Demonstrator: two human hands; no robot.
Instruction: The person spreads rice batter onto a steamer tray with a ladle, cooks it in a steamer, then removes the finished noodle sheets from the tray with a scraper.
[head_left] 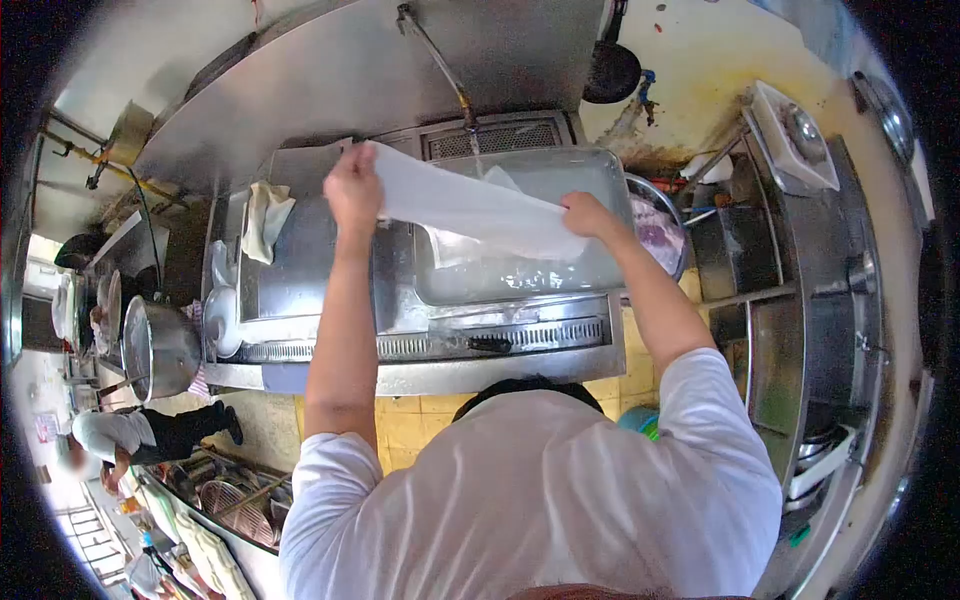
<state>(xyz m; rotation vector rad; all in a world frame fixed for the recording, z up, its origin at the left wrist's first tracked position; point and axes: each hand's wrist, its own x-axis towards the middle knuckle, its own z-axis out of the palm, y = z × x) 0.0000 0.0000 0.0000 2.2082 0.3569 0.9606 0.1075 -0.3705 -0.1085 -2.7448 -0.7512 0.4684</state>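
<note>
You stood at a steel counter (400,375) in a cramped kitchen, with a steel backsplash (330,80) behind it and yellow tiles (405,425) underfoot. A tap (468,105) came down over the counter and ran water into a wide tub (520,292), which held cloudy water; a slotted grate (400,346) crossed the counter's near side, with a small dark thing (489,344) on it, too small to tell. A crumpled rag (266,222) lay toward your left, and beyond it, farther left, stood a big pot (168,350). Just beside the tub on your right was a round bowl (660,232) with something pinkish in it. A black pan (611,73) hung on the wall, shelving (800,300) ran down your right side, and another person (125,437) stood well apart at the lower left. The cloth (470,210), thin and white, was stretched above the tub between your hands. Its long axis ran from left to right, sloping so that the right end sat nearer your body, and its loose middle sagged toward the water. Your left hand (354,190) had its fingers closed narrow on the left end; your right hand (590,215) pinched the other end. More white material showed beneath the cloth; you could not tell whether it was the same piece.
</note>
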